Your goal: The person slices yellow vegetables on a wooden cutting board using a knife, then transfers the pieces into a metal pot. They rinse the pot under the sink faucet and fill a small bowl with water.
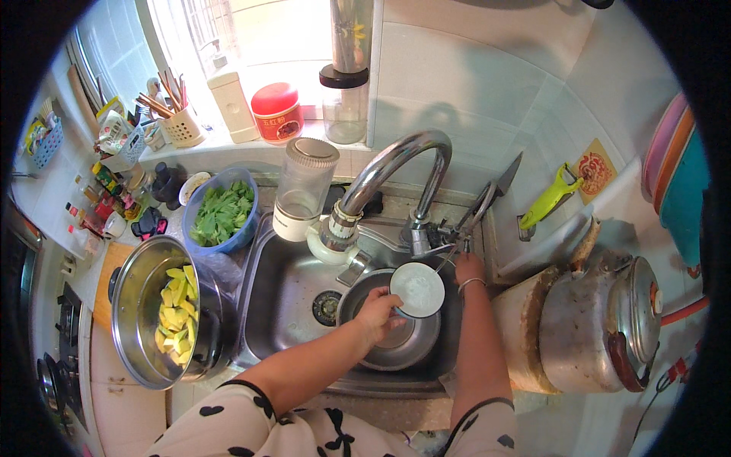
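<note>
My left hand (380,316) grips the rim of a small bowl (417,290) with a white inside, thumb over the edge. The bowl is held above a round metal pan (394,357) in the stainless-steel sink (274,297). At the back right corner of the sink, my right hand (469,268) is at the foot of a slim metal fixture (465,240); its fingers are partly hidden. A thin line runs from there towards the bowl; whether it is water or a tube is unclear. The curved chrome faucet (394,160) carries a white tap filter (337,234).
Left of the sink stand a steel pot (211,320) with yellow chunks (180,311) and a blue basin (249,223) of leafy greens (223,211). A large metal kettle (577,331) is at the right. A knife (509,171) and green peeler (545,203) are by the wall.
</note>
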A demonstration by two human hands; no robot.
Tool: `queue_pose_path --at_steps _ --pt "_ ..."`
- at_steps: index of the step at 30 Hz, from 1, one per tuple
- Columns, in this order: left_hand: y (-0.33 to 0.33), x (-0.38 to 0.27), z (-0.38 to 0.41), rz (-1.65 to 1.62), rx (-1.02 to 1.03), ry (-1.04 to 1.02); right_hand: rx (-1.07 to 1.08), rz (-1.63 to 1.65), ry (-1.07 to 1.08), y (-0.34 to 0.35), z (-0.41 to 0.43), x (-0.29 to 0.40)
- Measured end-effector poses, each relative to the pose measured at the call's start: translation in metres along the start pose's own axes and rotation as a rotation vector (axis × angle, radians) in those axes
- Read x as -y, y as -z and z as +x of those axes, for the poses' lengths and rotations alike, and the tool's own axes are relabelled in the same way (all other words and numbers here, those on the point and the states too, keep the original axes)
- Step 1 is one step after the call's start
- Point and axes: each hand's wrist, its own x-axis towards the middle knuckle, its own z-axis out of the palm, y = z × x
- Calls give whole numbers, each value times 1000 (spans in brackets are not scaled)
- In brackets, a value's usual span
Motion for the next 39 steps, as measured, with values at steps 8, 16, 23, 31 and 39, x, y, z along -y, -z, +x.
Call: queue_pose_path --at_steps 8,16,23,31,39 --pt "-1 -2 -1 12 -5 5 75 106 -100 9 -5 5" --pt "-3 0 2 29 5 21 65 143 -51 13 -7 2" --pt "-2 3 7 38 0 22 78 172 -65 13 -3 -3" --pt "0 6 10 36 -7 19 123 268 -84 18 -13 9" --pt "0 7 11 31 -8 25 129 277 -128 31 -17 21"
